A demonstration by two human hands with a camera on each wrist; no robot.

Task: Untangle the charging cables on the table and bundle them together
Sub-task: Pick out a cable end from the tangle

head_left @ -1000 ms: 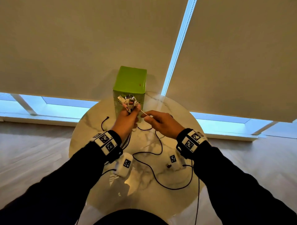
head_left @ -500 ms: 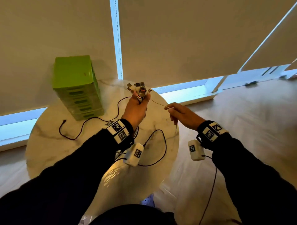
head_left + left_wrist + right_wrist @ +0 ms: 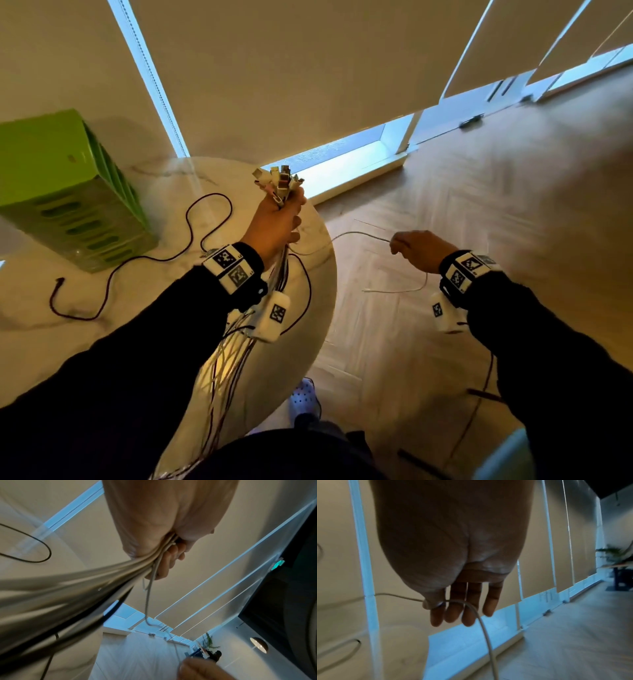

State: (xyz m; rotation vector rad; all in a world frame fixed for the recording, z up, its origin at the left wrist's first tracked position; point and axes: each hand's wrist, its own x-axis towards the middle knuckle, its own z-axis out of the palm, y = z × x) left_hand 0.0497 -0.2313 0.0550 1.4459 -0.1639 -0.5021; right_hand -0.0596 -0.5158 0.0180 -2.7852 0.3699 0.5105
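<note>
Both arms wear long black sleeves [image 3: 113, 387]. Each wrist carries a black strap with white blocks printed with black square-code markers [image 3: 230, 266], and a small white camera pod [image 3: 273, 317] bearing another marker hangs beneath. A thin dark cable [image 3: 481, 394] trails from the right pod [image 3: 442, 313].

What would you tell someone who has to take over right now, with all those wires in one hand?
Left hand: grips the cable bundle upright above the table, plug ends sticking out of the fist, the rest hanging down.
Right hand: off the table edge, pinches one white cable that runs back to the left fist; its free end dangles below.
Done: most cables are gathered in the left hand.
Left: draw the white cable straight and lay it along the bundle. A dark cable lies loose on the table beside the green drawer box; add it, then tie the bundle.
</note>
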